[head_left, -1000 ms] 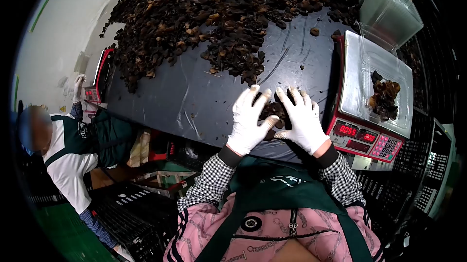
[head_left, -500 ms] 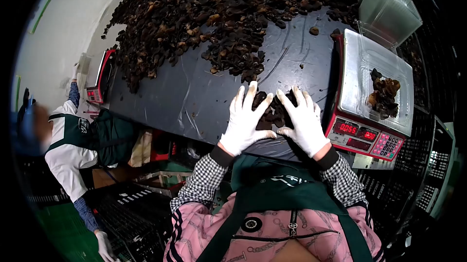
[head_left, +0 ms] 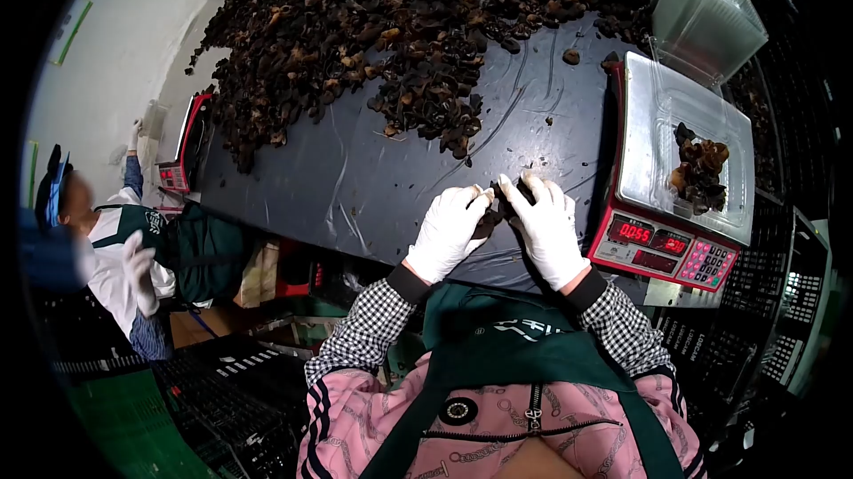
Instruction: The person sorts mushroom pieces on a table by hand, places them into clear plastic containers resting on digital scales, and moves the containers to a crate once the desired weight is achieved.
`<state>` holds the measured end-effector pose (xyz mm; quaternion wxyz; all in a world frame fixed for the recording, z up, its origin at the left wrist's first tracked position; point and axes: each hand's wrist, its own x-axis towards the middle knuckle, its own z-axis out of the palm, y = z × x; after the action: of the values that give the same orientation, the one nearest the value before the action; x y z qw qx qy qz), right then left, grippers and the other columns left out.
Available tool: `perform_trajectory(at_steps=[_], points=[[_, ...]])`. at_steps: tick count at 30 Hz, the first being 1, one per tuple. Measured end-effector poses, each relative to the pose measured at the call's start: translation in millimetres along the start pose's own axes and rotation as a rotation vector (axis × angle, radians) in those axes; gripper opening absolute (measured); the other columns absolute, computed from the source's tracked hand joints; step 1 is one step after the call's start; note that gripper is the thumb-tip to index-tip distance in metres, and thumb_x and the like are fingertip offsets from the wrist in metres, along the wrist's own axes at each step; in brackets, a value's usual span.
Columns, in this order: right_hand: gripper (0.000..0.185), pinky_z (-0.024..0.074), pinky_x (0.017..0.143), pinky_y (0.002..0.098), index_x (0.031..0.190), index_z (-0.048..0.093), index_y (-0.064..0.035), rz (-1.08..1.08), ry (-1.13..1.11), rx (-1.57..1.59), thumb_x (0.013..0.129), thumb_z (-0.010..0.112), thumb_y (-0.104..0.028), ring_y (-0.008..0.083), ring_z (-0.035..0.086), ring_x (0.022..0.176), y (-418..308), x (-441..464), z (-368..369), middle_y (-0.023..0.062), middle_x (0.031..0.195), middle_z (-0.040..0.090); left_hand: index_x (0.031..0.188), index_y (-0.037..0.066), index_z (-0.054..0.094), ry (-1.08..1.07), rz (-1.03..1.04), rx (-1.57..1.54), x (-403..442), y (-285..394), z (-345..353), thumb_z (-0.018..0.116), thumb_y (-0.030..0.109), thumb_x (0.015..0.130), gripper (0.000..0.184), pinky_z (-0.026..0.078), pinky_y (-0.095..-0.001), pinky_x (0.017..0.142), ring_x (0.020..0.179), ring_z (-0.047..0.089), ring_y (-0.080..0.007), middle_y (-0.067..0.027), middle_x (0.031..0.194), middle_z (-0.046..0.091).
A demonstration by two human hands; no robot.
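My left hand (head_left: 451, 228) and my right hand (head_left: 547, 228), both in white gloves, are at the near edge of the dark table. Between them is a small clump of dark wood ear mushrooms (head_left: 499, 205), mostly covered by my curled fingers. Both hands grip this clump from opposite sides. Farther off lies a large heap of wood ear mushrooms (head_left: 355, 35). To the right, a clear plastic tray (head_left: 734, 128) with several mushrooms (head_left: 700, 172) in it rests on a red-framed scale (head_left: 641, 137) with lit red digits.
Stacked clear plastic boxes (head_left: 706, 21) stand behind the scale. A co-worker (head_left: 115, 230) in a green apron is at the left, near a second red scale (head_left: 175, 172). Black crates (head_left: 702, 337) are below the table at right. Scattered bits lie on the dark tabletop (head_left: 533, 115).
My spread fingers have closed in around the mushrooms, and the clump is more tightly gathered. The co-worker's lowered hand has come up in front of their body.
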<state>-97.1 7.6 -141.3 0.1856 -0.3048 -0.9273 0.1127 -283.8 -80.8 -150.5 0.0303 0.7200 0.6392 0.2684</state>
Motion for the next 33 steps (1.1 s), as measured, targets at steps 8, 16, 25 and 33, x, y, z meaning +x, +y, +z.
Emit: perform_trajectory(at_steps=[8, 16, 25, 33], points=[[0.037, 0.0558, 0.074, 0.0355, 0.125, 0.06, -0.0082, -0.03, 0.195, 0.086, 0.088, 0.059, -0.01, 0.0275, 0.061, 0.093, 4.4, 18.9, 18.5, 0.0106, 0.1, 0.058, 0.117, 0.01, 0.066, 0.14, 0.021, 0.115, 16.3, -5.3, 12.6, 0.077, 0.008, 0.075, 0.044, 0.058, -0.0366, 0.072, 0.091, 0.067, -0.0281, -0.009, 0.105, 0.065], [0.039, 0.0573, 0.072, 0.0403, 0.116, 0.059, -0.0073, 0.032, 0.422, 0.277, 0.078, 0.065, -0.001, 0.0327, 0.061, 0.098, -4.2, 39.2, -60.7, 0.0129, 0.105, 0.057, 0.114, 0.002, 0.066, 0.343, 0.073, -0.262, 76.9, 49.0, -29.2, 0.076, -0.008, 0.073, 0.043, 0.056, -0.0292, 0.074, 0.085, 0.068, -0.0212, -0.0126, 0.105, 0.066], [0.04, 0.0547, 0.089, 0.037, 0.114, 0.065, -0.0044, 0.103, 0.625, 0.241, 0.078, 0.06, 0.012, 0.0311, 0.067, 0.1, 102.5, 4.3, -211.4, 0.0144, 0.107, 0.068, 0.116, 0.004, 0.068, 0.398, 0.285, -0.697, 221.2, 175.4, 4.5, 0.077, 0.002, 0.081, 0.037, 0.056, -0.0309, 0.082, 0.091, 0.068, -0.023, -0.0106, 0.103, 0.067], [0.055, 0.0482, 0.106, 0.0365, 0.136, 0.059, -0.0037, 0.213, 0.399, 0.424, 0.083, 0.056, 0.009, 0.0287, 0.061, 0.122, 185.9, -28.3, -206.2, 0.0155, 0.131, 0.064, 0.13, 0.003, 0.061, 0.052, 0.205, -0.621, 244.3, 190.2, 46.8, 0.078, 0.02, 0.085, 0.05, 0.05, -0.039, 0.098, 0.112, 0.063, -0.0285, -0.015, 0.118, 0.065]])
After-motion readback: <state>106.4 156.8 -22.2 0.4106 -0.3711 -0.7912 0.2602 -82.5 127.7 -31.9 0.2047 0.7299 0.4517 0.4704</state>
